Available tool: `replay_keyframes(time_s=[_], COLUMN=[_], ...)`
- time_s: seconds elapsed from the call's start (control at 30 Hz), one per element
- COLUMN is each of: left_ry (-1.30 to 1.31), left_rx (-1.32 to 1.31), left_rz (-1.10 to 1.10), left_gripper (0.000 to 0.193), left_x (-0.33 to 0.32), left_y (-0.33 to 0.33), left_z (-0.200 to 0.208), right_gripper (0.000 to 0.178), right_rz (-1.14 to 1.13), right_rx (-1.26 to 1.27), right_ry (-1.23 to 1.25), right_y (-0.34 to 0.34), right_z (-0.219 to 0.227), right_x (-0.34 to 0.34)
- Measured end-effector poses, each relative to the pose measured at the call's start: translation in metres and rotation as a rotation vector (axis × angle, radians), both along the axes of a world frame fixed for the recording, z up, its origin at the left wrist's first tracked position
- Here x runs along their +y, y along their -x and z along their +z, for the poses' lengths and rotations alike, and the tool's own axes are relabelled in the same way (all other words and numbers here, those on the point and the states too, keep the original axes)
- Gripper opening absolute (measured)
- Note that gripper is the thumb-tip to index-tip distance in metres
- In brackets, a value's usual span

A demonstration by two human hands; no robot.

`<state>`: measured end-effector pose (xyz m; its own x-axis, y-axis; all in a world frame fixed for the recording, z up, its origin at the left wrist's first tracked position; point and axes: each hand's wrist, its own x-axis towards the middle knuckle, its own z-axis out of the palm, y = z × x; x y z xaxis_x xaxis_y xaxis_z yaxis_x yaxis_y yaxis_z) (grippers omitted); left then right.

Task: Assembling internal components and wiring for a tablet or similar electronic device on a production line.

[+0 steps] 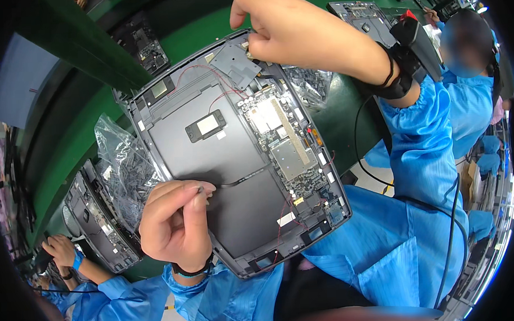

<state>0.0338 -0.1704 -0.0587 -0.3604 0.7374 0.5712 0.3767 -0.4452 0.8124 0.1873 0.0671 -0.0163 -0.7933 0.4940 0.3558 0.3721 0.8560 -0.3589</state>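
An opened tablet-like device housing (pixel 211 162) lies tilted in front of me, its inside facing up. My left hand (pixel 176 224) is over its left edge, thumb and fingertips pinching a small dark piece (pixel 201 190). A thin black cable (pixel 243 178) runs from the circuit board (pixel 291 150) toward these fingertips; whether it joins the piece I cannot tell. At the far edge, my right hand (pixel 271 31) is curled beside a grey metal plate (pixel 236 67); what its fingers hold, if anything, is hidden. A loose black speaker-like module (pixel 205 126) on red wires rests inside the housing.
Clear plastic bags of small dark parts (pixel 125 172) lie left of the housing and beyond its right side (pixel 311 83). More opened devices (pixel 102 224) stand on the green bench (pixel 193 17). A co-worker's hand (pixel 60 249) is at left; another person (pixel 466 94) sits at right.
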Motion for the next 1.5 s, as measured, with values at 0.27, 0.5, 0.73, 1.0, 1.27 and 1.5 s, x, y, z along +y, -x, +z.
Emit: replay_keyframes(time_s=[0.27, 0.5, 0.73, 1.0, 1.27, 1.5], left_ry=[0.027, 0.012, 0.22, 0.318, 0.252, 0.066], left_rx=[-0.032, -0.119, -0.199, -0.346, -0.255, 0.115], left_rz=[-0.009, 0.013, -0.024, -0.168, -0.193, -0.088], left_gripper=[0.01, 0.014, 0.025, 0.044, 0.044, 0.037], left_x=[-0.002, -0.003, -0.009, -0.01, 0.006, 0.05], left_y=[-0.002, -0.001, 0.005, 0.005, -0.015, -0.027], left_z=[-0.001, -0.001, 0.021, 0.065, 0.09, 0.126], right_gripper=[0.027, 0.022, 0.026, 0.017, 0.018, 0.02], right_rz=[-0.071, 0.049, -0.033, 0.291, 0.384, 0.448], right_rx=[-0.193, -0.138, 0.029, 0.417, 0.634, 1.023], right_ry=[0.517, 0.086, -0.052, 0.594, 0.978, 0.821], right_y=[-0.006, 0.003, -0.01, -0.004, -0.007, -0.001], right_z=[0.036, 0.012, 0.026, 0.039, 0.036, 0.055], right_x=[-0.004, -0.005, -0.024, -0.113, -0.119, -0.085])
